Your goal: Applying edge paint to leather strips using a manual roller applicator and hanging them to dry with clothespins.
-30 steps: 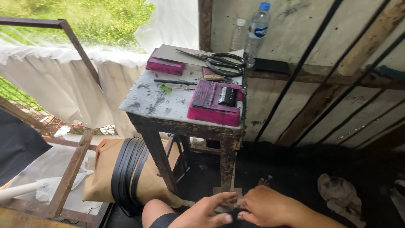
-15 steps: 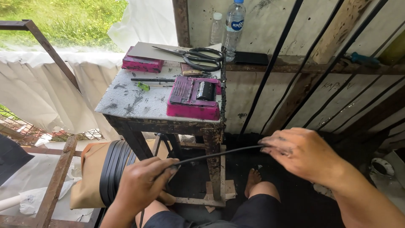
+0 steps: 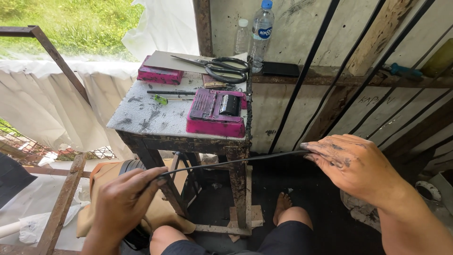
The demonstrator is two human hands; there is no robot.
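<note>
- Far left there's a white sheet (image 3: 56, 101) draped along a rusty metal rail (image 3: 52, 56), with grass behind it. Looks like it's hung there to screen off the open side of the work spot.
- Down low, the left hand (image 3: 125, 205) is closed around one end of a thin black strip (image 3: 231, 162), fingers curled over so it can't slip. Just behind that hand sits a roll of black strip wrapped in tan paper (image 3: 118, 189) on the floor, close by so it's easy to reach.
- The strip runs nearly level across the front of the small paint-spattered table (image 3: 151, 115), stretched between both hands, so it seems held taut on purpose, probably to straighten or check it.
- On the table: a pink box (image 3: 159, 74) at the back left, a green-tipped pen-like tool (image 3: 165, 99), an open pink case with a black roller thing (image 3: 218, 111) in it near the front edge, and big black scissors (image 3: 219, 68) lying on a grey sheet. All within arm's reach of the seated person.
- Behind, on a wooden ledge (image 3: 339, 78), two clear plastic bottles (image 3: 259, 33) stand upright, with a dark phone-like slab (image 3: 281, 69) lying flat beside them, away from the grimy tabletop.
- The person's bare foot (image 3: 282, 205) rests by the table leg.
- On the right, the right hand (image 3: 351, 165), smudged black, pinches the strip's other end at the fingertips, palm facing down.
</note>
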